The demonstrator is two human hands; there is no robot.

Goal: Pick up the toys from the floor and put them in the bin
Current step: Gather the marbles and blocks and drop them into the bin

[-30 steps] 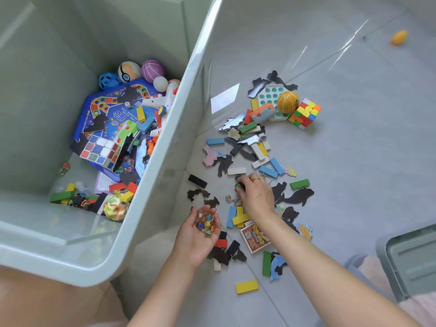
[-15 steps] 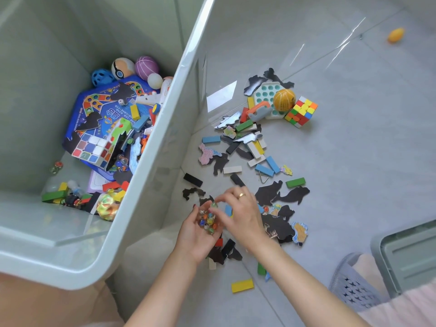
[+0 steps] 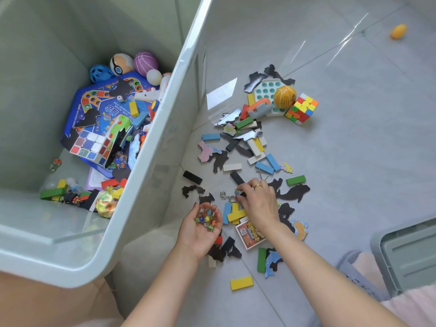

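1. Grey glossy floor tiles [image 3: 354,161] carry everything, with a pale green bin [image 3: 151,147] filling the left of the view, its rim running diagonally from the top centre down to the lower left.
2. Inside the bin lie toys: a blue game board [image 3: 103,107] against the far wall, a blue perforated ball [image 3: 100,73], a white-and-orange ball [image 3: 120,63] and a purple ball [image 3: 145,63] in its far corner, and coloured blocks with a shiny yellow-green ball [image 3: 106,202] along its near side.
3. Just right of the bin's wall, the left hand [image 3: 200,228] is turned palm up and cupped, cradling a heap of glass marbles [image 3: 205,219] above the floor.
4. Right of it, the right hand [image 3: 258,204], a ring on one finger, reaches down palm-down; its fingertips [image 3: 239,197] pinch at something small beside a metal wire puzzle [image 3: 227,195] on the floor, though what they grip is too small to tell.
5. Under and around that hand are a crossed pair of yellow blocks [image 3: 236,214], black animal cut-outs and an orange card box [image 3: 251,234].
6. Farther back lie a white pop-bubble tray [image 3: 266,90], an orange ball [image 3: 285,96] resting on it, and a colour cube [image 3: 302,108] just beside them.
7. An orange egg-shaped toy [image 3: 398,31] sits alone, well apart, near the floor's far right corner.
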